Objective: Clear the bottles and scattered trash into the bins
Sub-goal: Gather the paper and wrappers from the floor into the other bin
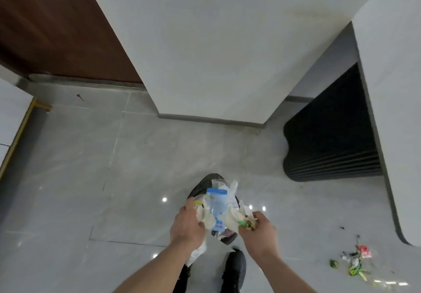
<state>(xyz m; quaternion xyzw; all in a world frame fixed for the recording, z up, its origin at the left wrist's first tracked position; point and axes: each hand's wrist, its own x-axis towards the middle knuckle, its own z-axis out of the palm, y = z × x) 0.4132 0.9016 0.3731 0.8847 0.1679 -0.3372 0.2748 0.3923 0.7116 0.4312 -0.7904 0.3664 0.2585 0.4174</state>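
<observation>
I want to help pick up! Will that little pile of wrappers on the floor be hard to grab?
Probably fiddly. The pile of wrappers looks like thin, small scraps, so likely light and floppy, apt to slide on the glossy floor. They lie spread apart, so one grab may miss some. Nothing there looks round enough to roll.

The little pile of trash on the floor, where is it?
In the head view the trash pile lies on the grey floor at the lower right, right of the right hand, near the white counter's rounded corner.

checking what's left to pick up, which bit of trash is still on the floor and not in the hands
The scattered litter pile on the floor at lower right, including a red wrapper. The blue-labelled plastic packet and crumpled wrappers are held by the hands.
</observation>
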